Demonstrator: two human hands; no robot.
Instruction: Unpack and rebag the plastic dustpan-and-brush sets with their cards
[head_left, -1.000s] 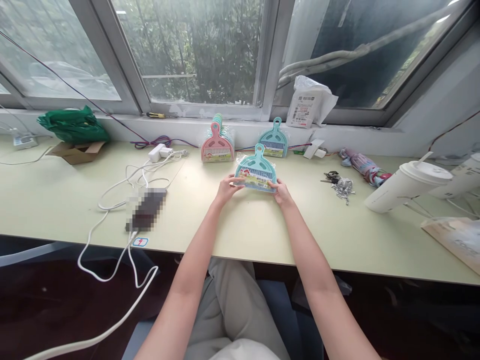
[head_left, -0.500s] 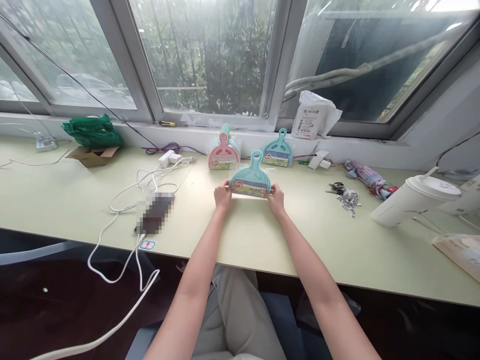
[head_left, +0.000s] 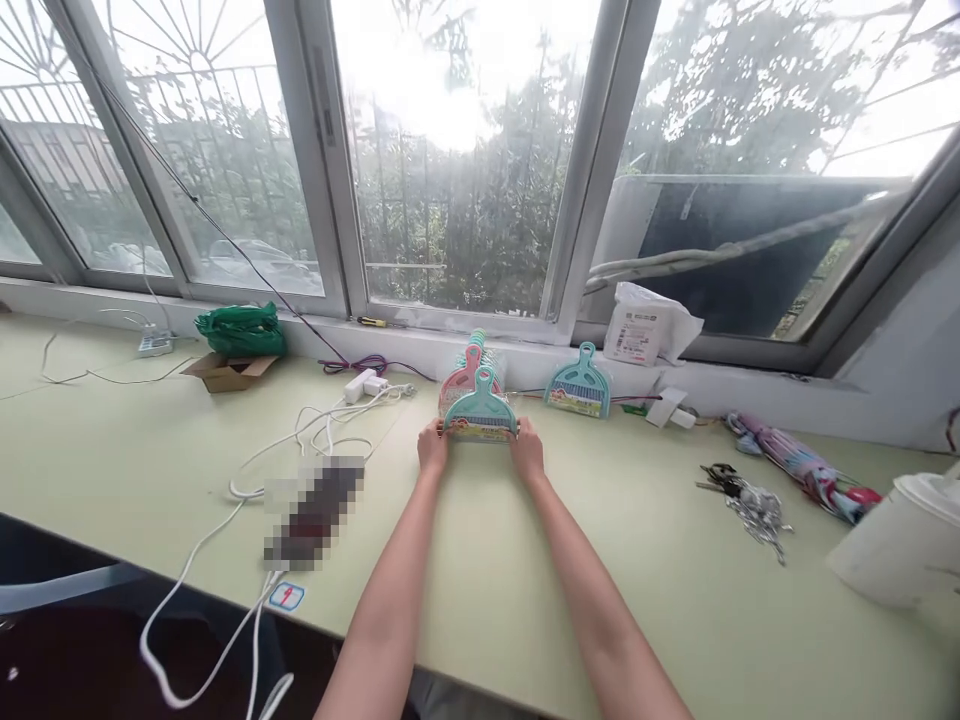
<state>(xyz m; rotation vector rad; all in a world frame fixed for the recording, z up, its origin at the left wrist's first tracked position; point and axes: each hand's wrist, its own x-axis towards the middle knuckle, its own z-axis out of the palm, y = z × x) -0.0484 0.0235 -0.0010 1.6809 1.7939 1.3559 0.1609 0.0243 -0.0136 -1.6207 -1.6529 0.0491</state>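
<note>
A teal dustpan-and-brush set (head_left: 480, 412) in clear packaging stands upright, handle up, between my two hands. My left hand (head_left: 433, 447) grips its left lower edge, and my right hand (head_left: 527, 447) grips the right lower edge. Right behind it is a pink dustpan set (head_left: 466, 376), partly hidden, at the front of a row of several teal ones (head_left: 491, 357). Whether the held set touches the pink one I cannot tell. Another teal dustpan set (head_left: 577, 385) leans against the wall under the window, to the right of the row.
Left on the table (head_left: 480, 560) lie a blurred dark device (head_left: 315, 515), white cables (head_left: 247, 490) and a green bag (head_left: 240, 328) in a cardboard box (head_left: 229, 374). To the right are keys (head_left: 742, 500), a folded umbrella (head_left: 802, 465) and a white cup (head_left: 892, 540). A white package (head_left: 645, 330) sits on the sill.
Both hands have carried the teal dustpan set away from me and leftward, so it now stands in front of the pink one. The head view has tilted up, showing more window.
</note>
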